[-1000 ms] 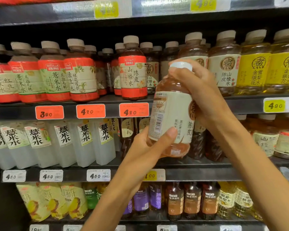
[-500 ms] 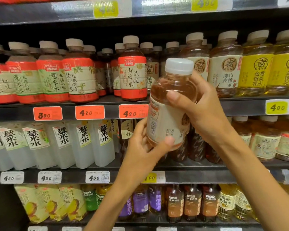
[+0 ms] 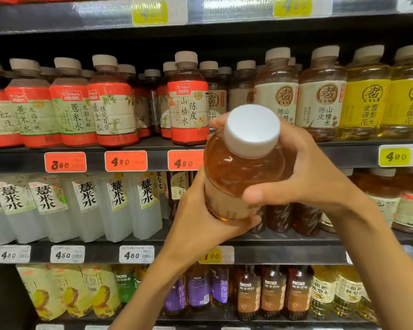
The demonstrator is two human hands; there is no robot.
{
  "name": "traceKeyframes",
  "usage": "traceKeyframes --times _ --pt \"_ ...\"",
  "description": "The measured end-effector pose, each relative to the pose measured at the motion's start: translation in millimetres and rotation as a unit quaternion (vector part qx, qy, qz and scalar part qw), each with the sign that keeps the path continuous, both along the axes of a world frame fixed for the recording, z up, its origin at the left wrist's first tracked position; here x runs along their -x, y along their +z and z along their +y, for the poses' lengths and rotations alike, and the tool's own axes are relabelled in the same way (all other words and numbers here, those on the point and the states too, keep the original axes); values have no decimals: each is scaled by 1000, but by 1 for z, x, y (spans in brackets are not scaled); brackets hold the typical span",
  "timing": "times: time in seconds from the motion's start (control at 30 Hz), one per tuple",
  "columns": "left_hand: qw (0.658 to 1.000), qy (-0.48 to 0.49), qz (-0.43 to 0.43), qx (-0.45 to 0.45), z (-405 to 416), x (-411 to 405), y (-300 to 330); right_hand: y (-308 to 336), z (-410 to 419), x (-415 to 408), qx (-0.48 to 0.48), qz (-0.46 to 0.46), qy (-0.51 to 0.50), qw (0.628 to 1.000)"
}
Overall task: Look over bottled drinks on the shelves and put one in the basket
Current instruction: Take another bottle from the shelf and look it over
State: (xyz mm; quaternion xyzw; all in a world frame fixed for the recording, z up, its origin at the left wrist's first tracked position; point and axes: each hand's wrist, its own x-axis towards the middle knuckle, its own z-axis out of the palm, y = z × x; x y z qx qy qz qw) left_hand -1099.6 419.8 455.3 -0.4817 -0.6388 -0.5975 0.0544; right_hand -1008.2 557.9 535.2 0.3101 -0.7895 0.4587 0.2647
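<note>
2 hands [image 3: 200, 217], 1 held bottle [image 3: 239, 177], 3 orange price tags [image 3: 125, 161].

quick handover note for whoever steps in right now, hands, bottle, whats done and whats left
Left hand: grips the amber bottle low, around its base.
Right hand: wraps its upper body, just under the white cap.
Bottle: off the shelf, held in front of it, cap tilted toward the camera.
Done: one bottle picked.
Left: put it in the basket, which is not in view.

The red-labelled bottle [image 3: 188, 108] reads "RT-Mart" and "山楂水 陈皮", orange price tags [image 3: 125, 161] left show 3.90, 4.20, 4.20, and the right yellow tag [image 3: 395, 156] shows 4.80.
</note>
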Motion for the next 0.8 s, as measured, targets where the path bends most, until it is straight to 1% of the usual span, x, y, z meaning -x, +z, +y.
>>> traceKeyframes --times 0.1,0.17,0.27,0.4,0.5,0.53,0.57,0.63,0.67,0.7,0.73,0.77,0.8 --pt "1000 -10 1 29 -4 -3 -1 4 1 5 51 -16 11 999" --pt "999 -31 -28 33 -3 -5 -4 1 -1 10 93 -13 -5 996" --pt "993 -74 -90 -6 1 -11 -10 -4 -4 16 153 -12 -38 987" --pt "982 -64 -155 -81 11 -16 -12 -9 -9 24 251 -42 -82 964" --pt "973 -78 -198 -86 9 -12 -8 -8 -7 26 274 -85 -82 954" --pt "965 -105 -224 -84 8 -10 -7 -7 -4 26 272 -97 -74 955" --pt "950 -151 -260 -84 5 -9 -7 -6 -1 26 272 -108 -63 954" --pt "903 -258 -333 -86 1 -8 -8 -4 2 27 288 -133 -38 948" --pt "881 -297 -359 -84 1 -8 -9 -4 2 28 298 -148 -26 943" --pt "868 -319 -374 -75 1 -10 -9 -4 2 29 306 -158 -15 939" --pt "864 -327 -376 -65 1 -10 -10 -5 1 30 311 -159 -8 937" --pt "872 -320 -365 -56 1 -10 -11 -5 0 29 316 -153 -8 936" --pt "890 -297 -341 -52 1 -9 -13 -4 1 28 319 -145 -11 936"
